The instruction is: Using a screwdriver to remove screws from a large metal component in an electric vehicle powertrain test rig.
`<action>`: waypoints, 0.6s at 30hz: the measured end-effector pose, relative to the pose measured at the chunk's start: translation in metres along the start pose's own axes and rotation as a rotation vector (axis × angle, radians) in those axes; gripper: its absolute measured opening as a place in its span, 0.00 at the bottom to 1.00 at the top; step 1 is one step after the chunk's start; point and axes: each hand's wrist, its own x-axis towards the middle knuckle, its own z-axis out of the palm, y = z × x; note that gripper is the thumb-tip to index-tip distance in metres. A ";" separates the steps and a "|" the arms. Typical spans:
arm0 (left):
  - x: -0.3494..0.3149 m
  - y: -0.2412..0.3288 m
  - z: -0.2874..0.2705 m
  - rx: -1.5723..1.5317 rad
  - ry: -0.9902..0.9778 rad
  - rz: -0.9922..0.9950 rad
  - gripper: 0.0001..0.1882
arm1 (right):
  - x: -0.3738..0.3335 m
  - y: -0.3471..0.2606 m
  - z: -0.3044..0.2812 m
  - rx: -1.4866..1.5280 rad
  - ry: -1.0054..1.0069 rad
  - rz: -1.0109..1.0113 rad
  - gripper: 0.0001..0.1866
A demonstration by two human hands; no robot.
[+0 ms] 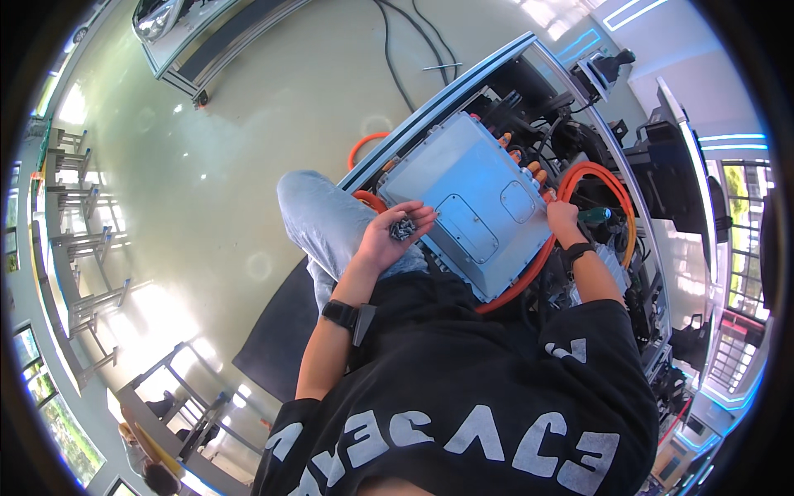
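My left hand [387, 241], palm up and cupped beside the box's near left edge, holds a small heap of grey metal screws [402, 230]. Its fingers stretch toward a large grey-blue metal box [475, 178] with two bolted cover plates on top. At the right edge of that box, my right hand [563, 220] has its fingers closed, the tips by the orange connectors [536, 172]. What they pinch is too small to tell. A teal tool handle [595, 215] sticks out just right of this hand; whether the hand grips it I cannot tell.
An aluminium-profile frame [438, 107] surrounds the box. Thick orange cables [591, 169] loop along its right side, among black parts and wiring. Black cables [405, 50] lie on the floor beyond. Another wheeled frame [194, 66] stands far left; benches [91, 240] line the left wall.
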 end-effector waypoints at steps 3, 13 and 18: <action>-0.002 0.001 0.005 0.017 -0.034 0.019 0.20 | -0.002 -0.004 0.005 -0.039 0.044 -0.033 0.10; -0.001 0.001 0.003 0.094 0.021 0.031 0.18 | -0.010 0.008 0.034 -0.148 0.361 -0.171 0.07; -0.001 0.000 0.001 0.002 0.019 0.005 0.20 | -0.015 0.010 0.016 -0.066 0.190 -0.141 0.08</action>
